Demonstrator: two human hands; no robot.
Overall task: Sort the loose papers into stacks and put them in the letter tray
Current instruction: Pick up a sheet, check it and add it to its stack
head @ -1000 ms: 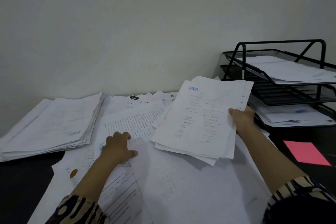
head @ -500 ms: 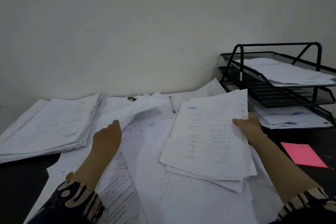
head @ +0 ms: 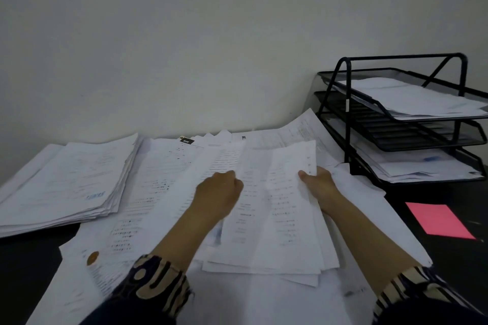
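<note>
Since the left hand (head: 219,192) has carried a sheet (head: 211,163) across from the loose papers (head: 148,192), it now grips that sheet on top of the bundle (head: 274,219), whose right edge the right hand (head: 317,182) pinches, thumb on top. The bundle has dropped closer to the desk, well short of the letter tray (head: 348,113). Judged from this, collating continues; filing is not yet due.

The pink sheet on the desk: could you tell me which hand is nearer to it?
Right. The right hand grips the paper bundle left of the pink sheet; the left hand lies farther left.
</note>
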